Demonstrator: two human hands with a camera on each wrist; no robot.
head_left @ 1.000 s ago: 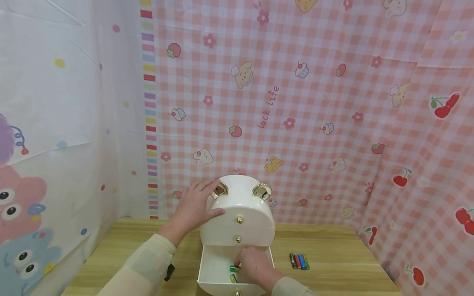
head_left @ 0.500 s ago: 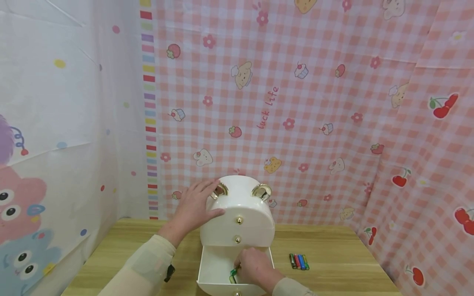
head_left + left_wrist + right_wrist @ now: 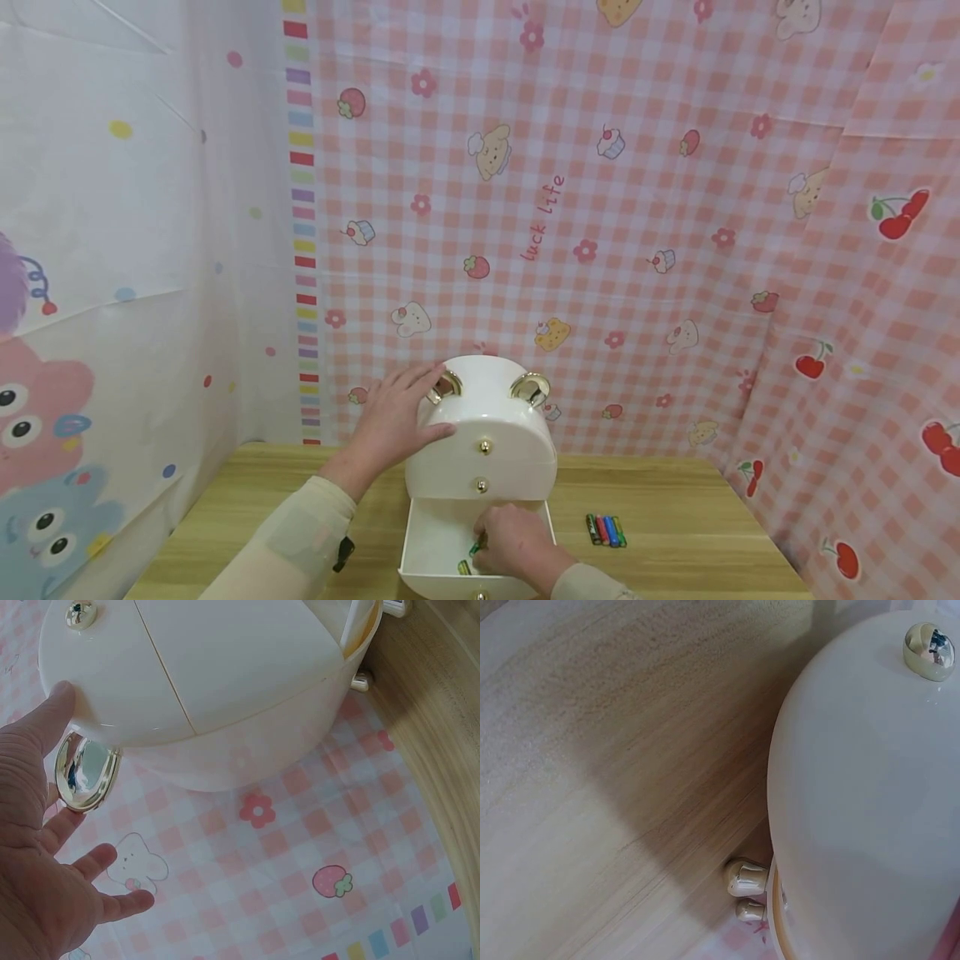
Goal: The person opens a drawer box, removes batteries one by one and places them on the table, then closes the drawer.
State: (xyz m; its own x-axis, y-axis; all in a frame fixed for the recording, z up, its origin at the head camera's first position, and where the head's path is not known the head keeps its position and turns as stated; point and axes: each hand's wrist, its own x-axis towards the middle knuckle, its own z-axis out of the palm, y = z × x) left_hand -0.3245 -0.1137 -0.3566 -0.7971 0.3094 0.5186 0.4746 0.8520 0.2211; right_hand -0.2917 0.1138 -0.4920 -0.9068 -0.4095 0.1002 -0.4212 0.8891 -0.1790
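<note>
A white storage box (image 3: 480, 462) with gold knobs and gold ear-shaped trims stands on the table, its bottom drawer (image 3: 431, 533) pulled out. My left hand (image 3: 393, 421) rests at the box's upper left, thumb against the front and the other fingers spread out around the gold ear (image 3: 88, 771). Down inside the drawer, my right hand (image 3: 517, 537) pinches a green battery (image 3: 476, 547), partly hidden by the fingers. Another battery (image 3: 463, 567), green and yellow, lies near the drawer's front wall. The right wrist view shows the drawer's rounded front (image 3: 862, 787) and not the fingers.
Several coloured batteries (image 3: 606, 530) lie side by side on the wooden table (image 3: 660, 500), right of the drawer. A pink checked cloth (image 3: 637, 375) hangs behind the box, and a white printed cloth (image 3: 135, 333) hangs at the left.
The loose battery in the drawer has shifted a little to the left, and the pinched green one has tilted. The left hand and the box have stayed put.
</note>
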